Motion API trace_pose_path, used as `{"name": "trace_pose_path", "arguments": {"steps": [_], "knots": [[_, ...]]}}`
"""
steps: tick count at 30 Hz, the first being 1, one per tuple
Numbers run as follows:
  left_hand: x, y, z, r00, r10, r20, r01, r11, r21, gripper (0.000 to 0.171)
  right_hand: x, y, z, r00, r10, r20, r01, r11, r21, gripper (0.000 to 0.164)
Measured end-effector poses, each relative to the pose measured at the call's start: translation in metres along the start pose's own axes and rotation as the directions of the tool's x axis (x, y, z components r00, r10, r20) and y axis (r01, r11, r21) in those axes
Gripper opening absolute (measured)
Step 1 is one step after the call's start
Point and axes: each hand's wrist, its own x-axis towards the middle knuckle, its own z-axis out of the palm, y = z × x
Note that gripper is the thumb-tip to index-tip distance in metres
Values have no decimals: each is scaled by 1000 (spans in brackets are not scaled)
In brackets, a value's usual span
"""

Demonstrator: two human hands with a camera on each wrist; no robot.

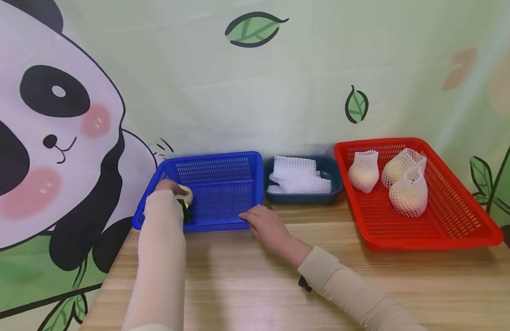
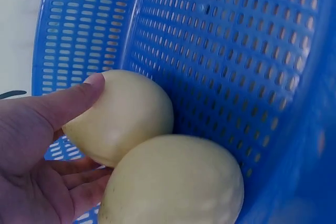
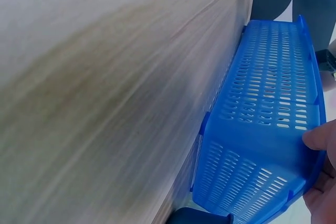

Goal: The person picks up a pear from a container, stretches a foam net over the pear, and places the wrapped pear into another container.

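Observation:
In the left part of the blue basket, my left hand grips a pale yellow round fruit. The left wrist view shows the thumb on top of it and the fingers round its lower side. A second pale fruit lies against the first, nearer the camera. At the basket's near right corner, my right hand holds the rim. Its thumb presses the outer wall, and the other fingers are partly hidden behind the rim.
A dark teal tray beside the blue basket holds white foam net sleeves. Farther right, a red basket contains three pale fruits in white foam nets. A printed cloth with a panda hangs behind the wooden table.

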Motion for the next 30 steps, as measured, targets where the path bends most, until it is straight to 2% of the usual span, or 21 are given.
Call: {"name": "trace_pose_path", "arguments": {"steps": [5,8,12,18,23,25,27,30], "knots": [[-1,-2,4,1000,-24,18,26,992,-121,75,-1,-2,-1,1000,-14,1,14,1000,-19,26],[0,-1,6,1000,-10,6,11,987,-157,72,-2,-2,0,1000,-16,-10,16,999,-28,25],[1,3,7,1000,-4,-15,1,989,-148,75,-1,-2,0,1000,-8,-16,8,999,-33,25],[-3,4,7,999,15,-34,-19,994,-103,90,-1,-1,-1,1000,-6,-13,5,1000,-30,25],[-6,6,4,999,29,-23,-32,989,-148,83,-1,0,-2,1000,-9,-4,9,1000,-20,27],[-5,10,1,998,53,-23,-55,990,-128,80,-2,0,-2,1000,-4,7,4,1000,-13,27],[-6,16,-3,995,95,-31,-96,993,-66,78,-1,1,-3,1000,0,20,0,1000,-8,28],[-13,30,-11,979,195,-59,-194,981,15,78,-1,1,-3,999,2,38,-3,1000,7,27]]}}
